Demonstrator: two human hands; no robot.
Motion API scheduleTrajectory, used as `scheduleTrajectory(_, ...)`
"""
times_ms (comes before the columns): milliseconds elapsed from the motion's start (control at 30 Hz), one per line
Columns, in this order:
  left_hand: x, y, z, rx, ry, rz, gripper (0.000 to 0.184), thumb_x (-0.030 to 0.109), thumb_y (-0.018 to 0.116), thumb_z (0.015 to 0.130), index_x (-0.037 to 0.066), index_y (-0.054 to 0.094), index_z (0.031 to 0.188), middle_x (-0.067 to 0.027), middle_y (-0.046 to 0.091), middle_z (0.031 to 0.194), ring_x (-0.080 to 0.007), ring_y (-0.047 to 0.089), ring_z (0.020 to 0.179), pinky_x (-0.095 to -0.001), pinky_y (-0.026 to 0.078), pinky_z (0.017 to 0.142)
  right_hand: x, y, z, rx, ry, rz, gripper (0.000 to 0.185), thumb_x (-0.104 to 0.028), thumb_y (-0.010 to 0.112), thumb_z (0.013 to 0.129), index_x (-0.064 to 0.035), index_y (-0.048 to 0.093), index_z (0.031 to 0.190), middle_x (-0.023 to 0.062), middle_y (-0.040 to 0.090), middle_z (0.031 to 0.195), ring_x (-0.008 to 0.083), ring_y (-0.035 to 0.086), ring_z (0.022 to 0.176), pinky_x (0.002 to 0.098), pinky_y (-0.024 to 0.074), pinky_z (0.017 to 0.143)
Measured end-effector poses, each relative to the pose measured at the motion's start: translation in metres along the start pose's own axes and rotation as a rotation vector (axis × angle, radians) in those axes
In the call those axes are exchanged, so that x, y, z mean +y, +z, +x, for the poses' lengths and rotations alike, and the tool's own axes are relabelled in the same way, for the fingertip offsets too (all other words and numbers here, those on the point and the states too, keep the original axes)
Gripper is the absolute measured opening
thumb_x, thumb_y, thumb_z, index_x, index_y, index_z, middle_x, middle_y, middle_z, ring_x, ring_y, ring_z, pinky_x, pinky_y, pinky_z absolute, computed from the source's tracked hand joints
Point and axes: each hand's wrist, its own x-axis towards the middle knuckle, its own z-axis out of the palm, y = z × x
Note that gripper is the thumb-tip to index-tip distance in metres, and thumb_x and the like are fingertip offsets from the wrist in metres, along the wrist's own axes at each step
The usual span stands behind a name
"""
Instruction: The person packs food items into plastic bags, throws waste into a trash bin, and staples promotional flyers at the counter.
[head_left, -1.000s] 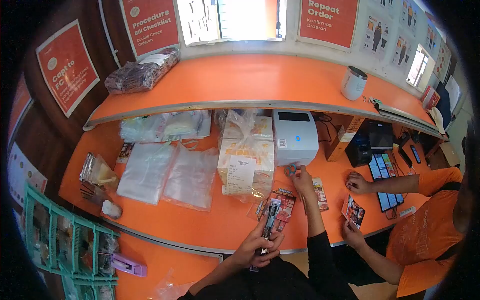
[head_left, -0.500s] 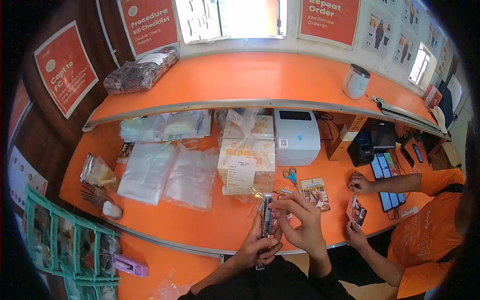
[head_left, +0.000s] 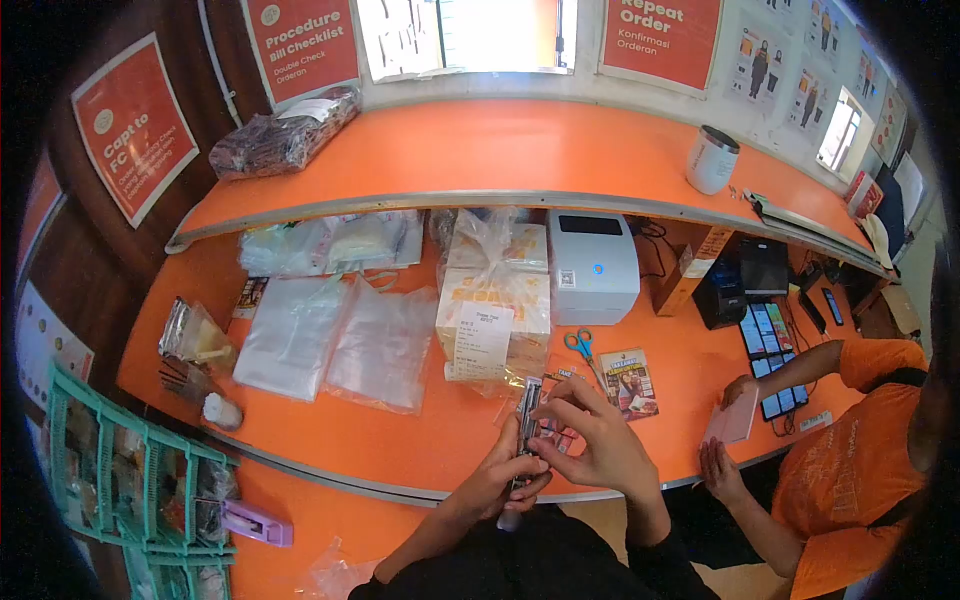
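Note:
A slim silver-and-dark stapler (head_left: pixel 528 415) points away from me, low in the middle of the view. My left hand (head_left: pixel 503 472) is wrapped round its lower part. Against its right side, the bent thumb and forefinger of my right hand (head_left: pixel 602 432) close on the stapler; whether they pinch anything small there is hidden. Just beyond stands a tied clear plastic bag (head_left: pixel 492 250) of boxes with a printed receipt (head_left: pixel 483 342) on its front. Blue-handled scissors (head_left: pixel 580 345) and printed cards (head_left: pixel 630 384) lie right of it.
Clear plastic bags (head_left: pixel 292 335) lie left on the orange counter (head_left: pixel 300 440). A white printer (head_left: pixel 594 268) stands under the shelf (head_left: pixel 520 150). At right, a co-worker (head_left: pixel 850 450) holds a card (head_left: pixel 733 418) near phones (head_left: pixel 783 388). A purple tape dispenser (head_left: pixel 256 523) sits by green baskets (head_left: pixel 110 470).
My right thumb and fingers have shifted slightly down along the stapler, which has moved a little left. The co-worker's card has turned, showing its pale pink side, and both their hands are at it.

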Motion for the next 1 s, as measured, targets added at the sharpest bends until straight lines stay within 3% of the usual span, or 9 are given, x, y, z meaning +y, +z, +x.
scheduleTrajectory(200,-0.005,-0.005,-0.002,0.023,-0.097,0.121,0.065,0.001,0.048,0.086,0.025,0.012,0.134,-0.0043,0.04,0.083,-0.0081,0.037,0.05,-0.0207,0.034,0.041,0.006,0.0,-0.005,-0.1,0.071,-0.007,0.025,-0.008,0.076,0.068,-0.0025,0.064,0.089,0.0077,0.052,0.089,0.0197,0.056,0.077,0.0303,0.0483,0.063)
scheduleTrajectory(233,-0.005,-0.004,-0.002,0.053,-0.088,0.094,0.057,0.001,0.05,0.085,0.022,0.018,0.127,-0.0041,0.041,0.082,-0.0078,0.037,0.049,-0.0207,0.033,0.04,0.006,0.003,-0.006,-0.102,0.073,-0.007,0.025,-0.008,0.076,0.068,-0.0025,0.064,0.089,0.0077,0.052,0.089,0.0197,0.056,0.077,0.0303,0.0483,0.063)
scheduleTrajectory(267,-0.006,-0.003,-0.002,0.083,-0.078,0.067,0.05,0.0,0.051,0.084,0.02,0.024,0.12,-0.0038,0.042,0.08,-0.0076,0.037,0.049,-0.0207,0.032,0.039,0.006,0.007,-0.008,-0.089,0.073,0.011,0.023,-0.007,0.076,0.068,-0.0026,0.064,0.088,0.0078,0.052,0.089,0.0195,0.057,0.077,0.03,0.0487,0.063)
scheduleTrajectory(500,-0.011,-0.008,-0.005,0.081,-0.012,0.072,0.049,-0.001,0.052,0.083,0.018,0.024,0.118,-0.004,0.042,0.082,-0.0082,0.038,0.05,-0.0208,0.032,0.038,-0.003,0.013,-0.012,0.04,0.236,0.074,0.022,-0.007,0.075,0.072,-0.0037,0.066,0.091,0.008,0.054,0.096,0.0172,0.062,0.075,0.0267,0.0517,0.062)
scheduleTrajectory(633,-0.011,-0.007,-0.002,0.121,0.004,0.109,0.046,-0.002,0.053,0.083,0.017,0.025,0.114,-0.0041,0.042,0.084,-0.0083,0.038,0.05,-0.0209,0.032,0.038,0.004,0.018,-0.017,0.074,0.109,0.013,0.023,-0.007,0.076,0.072,-0.0039,0.066,0.093,0.0079,0.054,0.099,0.0162,0.063,0.073,0.0257,0.0532,0.063)
scheduleTrajectory(700,-0.008,-0.005,-0.001,0.147,0.019,0.124,0.045,-0.002,0.053,0.083,0.018,0.025,0.113,-0.0041,0.041,0.084,-0.0083,0.038,0.05,-0.0209,0.032,0.038,0.005,0.018,-0.021,-0.014,0.071,-0.143,0.024,-0.007,0.076,0.072,-0.0039,0.067,0.094,0.008,0.054,0.1,0.0157,0.063,0.072,0.0261,0.0542,0.064)
scheduleTrajectory(833,-0.008,-0.009,0.0,0.11,-0.059,0.151,0.049,0.0,0.051,0.086,0.019,0.017,0.115,-0.0056,0.042,0.08,-0.0085,0.04,0.051,-0.0208,0.034,0.041,0.012,0.017,-0.02,-0.045,-0.007,-0.123,0.023,-0.006,0.076,0.072,-0.0034,0.066,0.093,0.0073,0.054,0.099,0.0146,0.062,0.072,0.0259,0.0527,0.062)
scheduleTrajectory(1000,-0.002,-0.01,0.004,0.052,-0.037,0.218,0.047,0.0,0.051,0.085,0.018,0.017,0.112,-0.0051,0.041,0.076,-0.0078,0.038,0.049,-0.0207,0.033,0.039,0.025,0.021,-0.016,0.053,0.082,0.175,0.018,-0.005,0.075,0.074,-0.001,0.064,0.088,0.0068,0.053,0.094,0.0107,0.058,0.071,0.0222,0.047,0.059)
